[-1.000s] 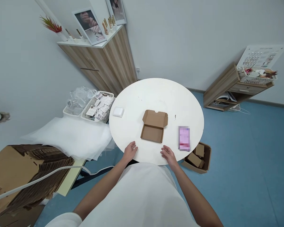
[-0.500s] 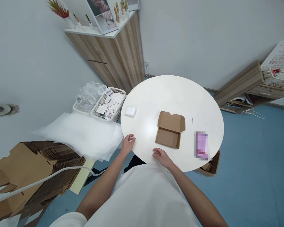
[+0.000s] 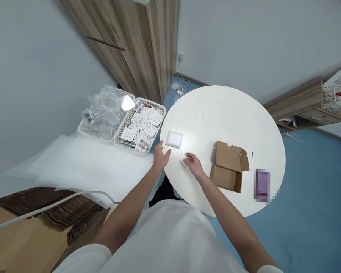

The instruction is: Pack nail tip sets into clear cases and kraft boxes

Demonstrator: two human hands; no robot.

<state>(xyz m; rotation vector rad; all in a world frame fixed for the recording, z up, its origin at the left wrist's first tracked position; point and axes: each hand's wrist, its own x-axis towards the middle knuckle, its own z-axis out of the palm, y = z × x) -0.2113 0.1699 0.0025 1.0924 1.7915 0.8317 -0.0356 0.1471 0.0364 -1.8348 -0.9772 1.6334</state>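
A small white square packet (image 3: 174, 139) lies flat near the left edge of the round white table (image 3: 221, 117). Just below its left corner is my left hand (image 3: 161, 156), thumb and fingers apart, holding nothing. My right hand (image 3: 193, 164) hovers over the table to the lower right of the packet, its fingers parted and nothing in them. Farther right sits an open brown cardboard box (image 3: 226, 178), its lid folded back and its inside bare. Beyond it, near the right edge, is a blurred-out purple item (image 3: 262, 185).
Left of the table stand a basket of printed cards (image 3: 142, 127) and a basket of clear plastic packaging (image 3: 105, 113). Translucent white sheets (image 3: 82, 163) lie before them. Flattened cardboard boxes (image 3: 31, 239) are stacked at lower left, with a white cable (image 3: 59, 201) across them.
Both hands have moved forward toward the white packet, the left close beside it. My view has shifted down and left, so the table and box appear farther right.
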